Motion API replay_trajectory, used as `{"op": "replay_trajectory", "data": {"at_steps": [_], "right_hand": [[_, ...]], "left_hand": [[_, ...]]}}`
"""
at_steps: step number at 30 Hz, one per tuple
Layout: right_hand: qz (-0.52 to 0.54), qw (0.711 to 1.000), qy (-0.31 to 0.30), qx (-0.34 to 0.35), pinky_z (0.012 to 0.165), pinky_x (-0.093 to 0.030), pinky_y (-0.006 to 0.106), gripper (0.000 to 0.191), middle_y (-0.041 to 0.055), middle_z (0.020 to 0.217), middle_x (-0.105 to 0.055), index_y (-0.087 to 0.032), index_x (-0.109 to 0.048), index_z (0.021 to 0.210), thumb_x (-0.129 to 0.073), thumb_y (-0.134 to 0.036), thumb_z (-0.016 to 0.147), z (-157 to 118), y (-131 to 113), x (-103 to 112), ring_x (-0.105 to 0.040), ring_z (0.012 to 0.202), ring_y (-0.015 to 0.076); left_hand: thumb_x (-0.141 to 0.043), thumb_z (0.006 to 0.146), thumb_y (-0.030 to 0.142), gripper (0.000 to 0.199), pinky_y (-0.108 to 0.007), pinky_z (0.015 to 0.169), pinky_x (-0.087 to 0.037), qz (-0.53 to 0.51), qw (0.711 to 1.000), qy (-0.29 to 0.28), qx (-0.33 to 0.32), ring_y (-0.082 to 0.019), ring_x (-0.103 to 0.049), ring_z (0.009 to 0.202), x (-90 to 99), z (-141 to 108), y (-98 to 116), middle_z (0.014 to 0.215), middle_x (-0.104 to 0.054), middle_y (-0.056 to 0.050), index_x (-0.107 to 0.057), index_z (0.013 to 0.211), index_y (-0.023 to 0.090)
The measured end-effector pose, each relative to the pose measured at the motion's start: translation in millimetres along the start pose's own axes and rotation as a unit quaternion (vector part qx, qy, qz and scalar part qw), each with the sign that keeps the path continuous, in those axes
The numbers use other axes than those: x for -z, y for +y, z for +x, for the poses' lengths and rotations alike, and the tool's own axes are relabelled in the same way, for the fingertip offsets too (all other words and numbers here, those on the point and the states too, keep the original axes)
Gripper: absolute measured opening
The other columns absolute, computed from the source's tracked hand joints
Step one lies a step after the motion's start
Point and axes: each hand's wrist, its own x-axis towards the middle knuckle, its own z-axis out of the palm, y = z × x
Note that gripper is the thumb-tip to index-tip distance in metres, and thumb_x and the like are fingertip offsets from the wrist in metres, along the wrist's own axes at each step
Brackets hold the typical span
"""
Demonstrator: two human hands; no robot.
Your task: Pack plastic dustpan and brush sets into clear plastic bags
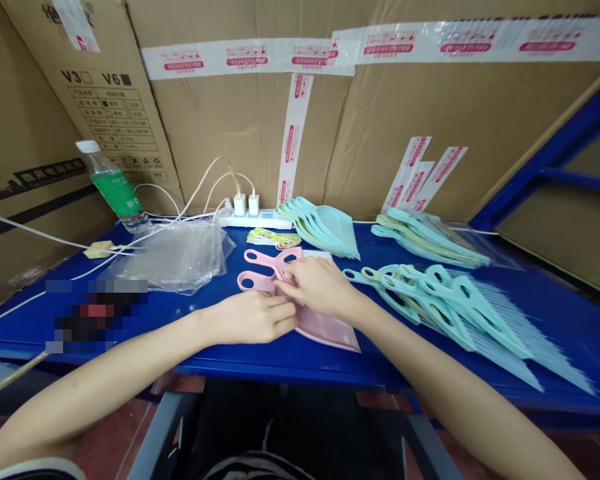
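Note:
A pink dustpan [329, 331] lies on the blue table in front of me, its looped handle pointing left. Just beyond it, a pink hand brush [260, 257] with pale bristles overlaps the pan. My right hand [323, 283] reaches over both, its thumb and fingers closed at the brush's neck; the palm hides part of the brush. Curled at the near side of the dustpan is my left hand [260, 319], fingertips bent in against the pan's edge. Whatever lies under those fingertips is partly hidden.
Turquoise brushes [460, 307] lie piled at right, with turquoise dustpans [325, 230] stacked behind. Another turquoise and olive pile [425, 237] sits at back right. Clear plastic bags [175, 257], printed cards [273, 238], a power strip [267, 219], cables and a water bottle [115, 190] are left and behind.

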Motion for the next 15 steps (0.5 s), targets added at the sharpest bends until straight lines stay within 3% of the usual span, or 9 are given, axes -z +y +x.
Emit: {"op": "replay_trajectory", "data": {"at_steps": [3,6,8,10,12,15], "right_hand": [[0.01,1.0,-0.017,-0.008,0.056,-0.025,0.028,0.031,0.005,0.069,-0.067,-0.018,-0.065,0.07,-0.051,-0.033,0.094,-5,-2,-4,-0.059,0.068,0.0182],[0.033,0.999,-0.012,-0.023,0.056,-0.025,0.027,0.027,0.0041,0.069,-0.065,-0.019,-0.062,0.068,-0.055,-0.031,0.09,-10,-1,-5,-0.056,0.066,0.0171],[0.047,0.999,-0.006,-0.019,0.055,-0.024,0.027,0.03,0.0018,0.063,-0.06,-0.02,-0.056,0.061,-0.056,-0.031,0.089,-13,1,-5,-0.052,0.062,0.0156],[0.056,0.998,-0.011,-0.005,0.054,-0.022,0.027,0.039,-0.0008,0.056,-0.052,-0.02,-0.046,0.053,-0.055,-0.032,0.089,-15,1,-5,-0.046,0.057,0.0138],[0.067,0.998,-0.022,0.007,0.054,-0.021,0.028,0.046,-0.0026,0.051,-0.046,-0.021,-0.036,0.049,-0.055,-0.033,0.089,-18,1,-5,-0.041,0.054,0.0129],[0.095,0.995,-0.031,0.023,0.053,-0.021,0.028,0.049,-0.0039,0.049,-0.042,-0.021,-0.029,0.05,-0.055,-0.033,0.089,-20,0,-7,-0.038,0.052,0.0123]], "left_hand": [[-0.041,0.094,0.004,0.026,-0.025,0.064,-0.049,-0.04,0.999,0.014,0.006,-0.014,-0.062,0.068,0.3,-1,1,0.076,-0.065,-0.003,-0.065,0.09,0.014],[-0.039,0.101,0.024,0.028,-0.025,0.069,-0.05,-0.126,0.99,0.045,0.04,-0.014,-0.064,0.077,6.4,-7,-11,0.085,-0.068,-0.004,-0.065,0.098,0.015],[-0.033,0.102,0.028,0.036,-0.025,0.063,-0.048,-0.149,0.978,0.071,0.128,-0.013,-0.061,0.068,10.9,-14,-25,0.077,-0.065,-0.003,-0.064,0.085,0.017],[-0.031,0.101,0.028,0.039,-0.026,0.06,-0.046,-0.152,0.949,0.061,0.269,-0.014,-0.058,0.065,13.2,-20,-38,0.072,-0.062,-0.004,-0.062,0.08,0.016],[-0.029,0.1,0.031,0.041,-0.029,0.064,-0.046,-0.177,0.914,0.015,0.366,-0.017,-0.059,0.068,12.6,-23,-48,0.077,-0.063,-0.005,-0.061,0.08,0.015],[-0.025,0.099,0.036,0.044,-0.028,0.064,-0.045,-0.293,0.848,-0.062,0.437,-0.016,-0.058,0.064,7.7,-23,-53,0.069,-0.061,-0.002,-0.059,0.078,0.017]]}}
